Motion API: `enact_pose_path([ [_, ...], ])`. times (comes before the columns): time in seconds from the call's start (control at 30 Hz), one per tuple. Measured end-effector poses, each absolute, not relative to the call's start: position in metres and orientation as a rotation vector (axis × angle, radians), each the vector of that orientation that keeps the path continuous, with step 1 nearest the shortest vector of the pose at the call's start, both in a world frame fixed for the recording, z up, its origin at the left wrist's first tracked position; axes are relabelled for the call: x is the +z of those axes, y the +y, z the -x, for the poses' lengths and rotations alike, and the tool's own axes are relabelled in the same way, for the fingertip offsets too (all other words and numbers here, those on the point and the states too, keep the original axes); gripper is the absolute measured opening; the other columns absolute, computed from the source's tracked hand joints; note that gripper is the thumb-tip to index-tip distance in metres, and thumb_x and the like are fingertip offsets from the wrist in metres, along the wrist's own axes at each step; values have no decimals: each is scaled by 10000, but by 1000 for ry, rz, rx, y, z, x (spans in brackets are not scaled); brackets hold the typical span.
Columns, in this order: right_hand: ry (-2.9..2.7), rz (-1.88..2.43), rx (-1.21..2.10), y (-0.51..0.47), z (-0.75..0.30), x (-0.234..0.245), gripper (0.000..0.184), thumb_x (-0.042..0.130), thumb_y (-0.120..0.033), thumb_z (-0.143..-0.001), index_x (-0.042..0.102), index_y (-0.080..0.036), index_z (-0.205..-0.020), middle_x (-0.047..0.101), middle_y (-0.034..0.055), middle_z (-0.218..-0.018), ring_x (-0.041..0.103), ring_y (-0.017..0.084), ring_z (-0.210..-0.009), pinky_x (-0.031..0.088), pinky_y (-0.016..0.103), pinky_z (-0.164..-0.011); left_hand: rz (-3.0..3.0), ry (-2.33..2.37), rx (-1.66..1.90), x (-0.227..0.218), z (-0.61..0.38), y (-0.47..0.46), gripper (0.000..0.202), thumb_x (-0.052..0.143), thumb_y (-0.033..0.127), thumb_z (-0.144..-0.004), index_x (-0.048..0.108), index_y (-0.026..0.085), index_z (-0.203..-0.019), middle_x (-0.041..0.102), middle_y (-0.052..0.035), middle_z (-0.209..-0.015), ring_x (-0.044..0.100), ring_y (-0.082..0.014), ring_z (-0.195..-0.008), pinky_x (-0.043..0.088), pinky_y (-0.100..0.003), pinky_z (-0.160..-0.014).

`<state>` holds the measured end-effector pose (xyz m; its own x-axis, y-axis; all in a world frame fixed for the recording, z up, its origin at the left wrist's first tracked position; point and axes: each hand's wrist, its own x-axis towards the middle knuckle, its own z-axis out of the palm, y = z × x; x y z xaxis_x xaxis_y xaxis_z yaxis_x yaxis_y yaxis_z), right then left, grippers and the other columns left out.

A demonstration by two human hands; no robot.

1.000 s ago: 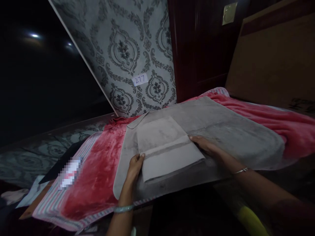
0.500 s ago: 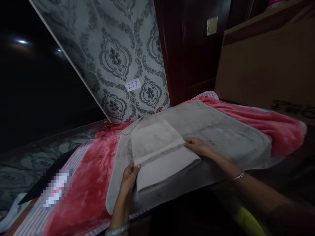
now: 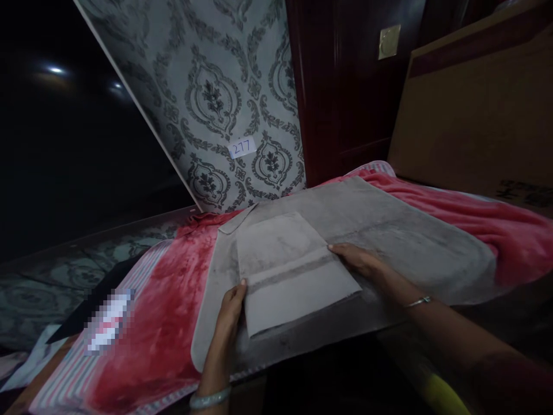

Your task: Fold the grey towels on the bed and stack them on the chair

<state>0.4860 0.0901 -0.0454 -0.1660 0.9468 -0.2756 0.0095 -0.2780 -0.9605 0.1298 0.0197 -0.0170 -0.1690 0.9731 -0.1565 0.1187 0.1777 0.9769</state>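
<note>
A folded light-grey towel (image 3: 280, 242) lies on a larger grey plush blanket (image 3: 410, 230). A darker band crosses its middle, and its near flap lies nearly flat. My left hand (image 3: 230, 308), wearing a pale bangle (image 3: 210, 399), rests against the towel's left edge. Its thumb and fingertips lie along that edge rather than pinching it; some fingers are hidden. My right hand (image 3: 356, 259), with a thin silver bracelet (image 3: 418, 302), touches the right edge at the band. Its fingers are stretched out.
A red plush blanket (image 3: 151, 323) with a striped border lies under the grey one. Behind stand a patterned wall (image 3: 211, 98) with a "277" label (image 3: 242, 147) and a dark red door (image 3: 337, 104). A large cardboard box (image 3: 475, 115) is at the right, a dark panel (image 3: 64, 150) at the left.
My fingers have loosened from their pinch on the towel's edges and straightened. The near flap has settled flatter. The whole view has shifted slightly.
</note>
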Motion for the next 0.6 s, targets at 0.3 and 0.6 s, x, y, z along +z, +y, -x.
enact_pose_path([
  [0.3, -1489, 1555, 886, 103, -470, -68, 248, 576, -388, -747, 511, -208, -590, 530, -1, -586, 506, 163, -626, 354, 247, -559, -1475, 1987, 1271, -26, -139, 31, 268, 595, 315, -755, 527, 250, -504, 546, -31, -539, 478, -203, -605, 312, -297, -636],
  [0.6, -1295, 1199, 1521, 77, -492, -52, 369, 677, -536, -732, 630, -181, -821, 682, 37, -770, 606, 184, -665, 478, 277, -602, -1261, 1650, 1035, -24, -127, 12, 491, 742, 646, -629, 667, 163, -674, 585, 0, -574, 503, -164, -554, 332, -256, -501],
])
